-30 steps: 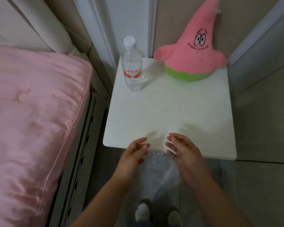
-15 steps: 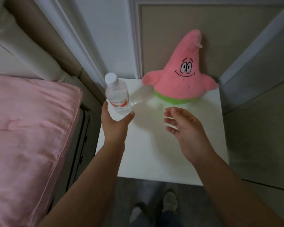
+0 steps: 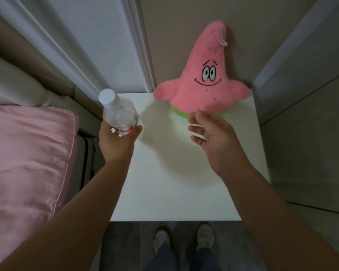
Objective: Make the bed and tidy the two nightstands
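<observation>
I grip the bottle in the left hand; right hand released (near the plush). Table tidying is unfinished.

Bottle left of plush, seemingly.

No words, numbers or brand names can be read anywhere. The clear water bottle, gripped by the left hand, carries a label with red markings just above that hand's fingers, but the print is too blurred and crumpled to make out. The pink star plush, just beyond the fingertips of the right hand, bears only a stitched cartoon face with eyes and a smile, and no lettering.
</observation>
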